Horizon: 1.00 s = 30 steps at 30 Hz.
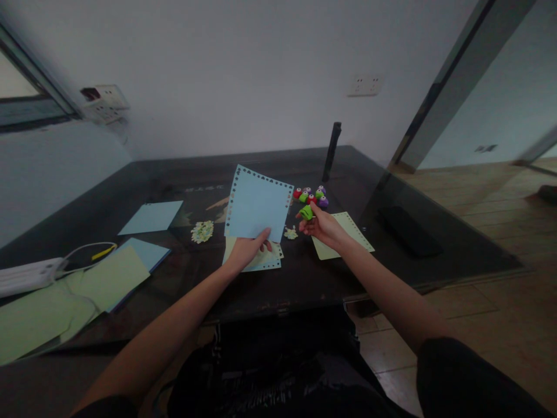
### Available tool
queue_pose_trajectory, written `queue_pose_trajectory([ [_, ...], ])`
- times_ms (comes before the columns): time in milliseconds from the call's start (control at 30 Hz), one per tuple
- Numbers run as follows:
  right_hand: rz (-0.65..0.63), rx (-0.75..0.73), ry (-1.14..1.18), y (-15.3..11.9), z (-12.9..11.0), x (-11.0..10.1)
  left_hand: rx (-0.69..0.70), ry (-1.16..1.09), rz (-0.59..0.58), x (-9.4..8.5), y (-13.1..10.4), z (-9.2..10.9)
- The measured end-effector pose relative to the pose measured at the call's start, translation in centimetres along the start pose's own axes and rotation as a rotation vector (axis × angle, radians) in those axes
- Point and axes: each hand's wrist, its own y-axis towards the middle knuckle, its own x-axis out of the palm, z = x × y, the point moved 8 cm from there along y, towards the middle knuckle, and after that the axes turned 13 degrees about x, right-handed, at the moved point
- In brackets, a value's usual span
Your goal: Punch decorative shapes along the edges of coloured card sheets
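Observation:
Pinched at its lower edge by my left hand (249, 249), a blue paper sheet (259, 206) is held up; small punched shapes line its left, top and right edges. My right hand (322, 225) grips a green craft punch (307, 212), just right of the sheet. Beyond that hand sits a cluster of red, green and purple punches (311, 197). Punched yellow and blue sheets (256, 264) lie under my left hand. A pale yellow sheet with a punched edge (343, 235) rests beneath my right hand. Small paper cutouts (202, 231) form a pile left of the held sheet.
Blue paper (152, 217) and yellow-green sheets (111, 278) lie at the left of the dark table (183, 290), near a white power strip (30, 277) with a cable. A black upright object (332, 152) stands at the back. A dark flat object (409, 231) lies at the right.

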Motion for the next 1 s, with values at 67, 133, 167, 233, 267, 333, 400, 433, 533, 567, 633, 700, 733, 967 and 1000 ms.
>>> queue_pose_trajectory([
  [67, 0.004, 0.011, 0.012, 0.0, 0.0, -0.1, 0.008, -0.015, 0.029, -0.2, 0.0, 0.1],
  [133, 0.008, 0.008, 0.017, 0.0, -0.1, -0.1, 0.022, -0.038, 0.035, -0.2, 0.0, 0.2],
  [167, 0.011, -0.001, 0.016, -0.1, -0.2, -0.1, 0.025, -0.05, 0.031, -0.2, 0.0, 0.3],
  [233, 0.015, -0.033, 0.009, -0.1, -0.4, -0.2, 0.024, -0.061, 0.018, -0.1, 0.1, 0.4],
  [267, 0.018, -0.058, 0.006, -0.1, -0.6, -0.2, 0.027, -0.061, 0.016, -0.2, 0.1, 0.6],
  [333, 0.024, -0.107, 0.003, -0.1, -0.8, -0.3, 0.046, -0.058, 0.018, -0.4, 0.2, 0.9],
  [400, 0.016, -0.136, -0.003, -0.2, -0.9, -0.2, 0.069, -0.059, 0.021, -0.6, 0.2, 1.3],
  [433, 0.004, -0.144, -0.009, -0.3, -0.9, 0.0, 0.077, -0.062, 0.023, -0.7, 0.3, 1.4],
  [533, -0.041, -0.158, -0.022, -0.6, -1.1, 0.4, 0.097, -0.089, 0.045, -1.0, 0.4, 1.2],
  [567, -0.049, -0.165, -0.012, -0.8, -1.4, 0.4, 0.099, -0.105, 0.061, -1.1, 0.4, 1.0],
  [633, -0.049, -0.197, 0.03, -1.1, -2.3, 0.0, 0.09, -0.139, 0.098, -1.5, 0.6, 0.5],
  [700, -0.025, -0.252, 0.078, -1.3, -3.7, -1.0, 0.069, -0.162, 0.131, -1.8, 0.7, 0.0],
  [733, -0.002, -0.285, 0.092, -1.4, -4.5, -1.6, 0.061, -0.166, 0.143, -2.0, 0.8, -0.3],
  [967, 0.239, -0.414, -0.295, 1.6, -8.2, -5.8, 0.058, -0.134, 0.139, -2.7, 1.2, -0.9],
  [1000, 0.276, -0.404, -0.427, 2.6, -8.2, -6.0, 0.056, -0.149, 0.135, -2.6, 1.3, -1.0],
])
